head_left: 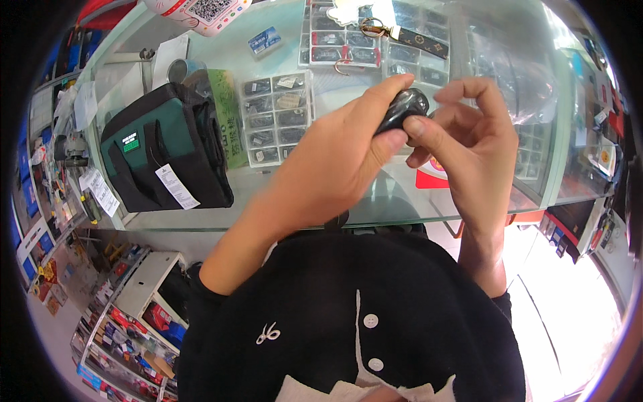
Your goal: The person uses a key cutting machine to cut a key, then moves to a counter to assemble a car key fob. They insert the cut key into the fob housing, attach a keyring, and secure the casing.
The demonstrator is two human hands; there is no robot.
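Over the glass counter (395,208), my left hand (335,154) is closed around a glossy black, rounded object that looks like a key fob (403,110). Its lower part is hidden by my thumb and palm. My right hand (479,137) is at the fob's right end, with the thumb tip against or very close to it. The other right fingers are bent and spread apart, and I see nothing held between them. Behind the hands lies a key ring with a dark patterned strap (422,43).
A green and black tool bag (164,147) stands on the left, beside a clear compartment box (278,117). More boxes of small dark parts (345,47) lie farther back, near a blue card-like pack (264,41). Clear plastic wrapping (516,80) is at right.
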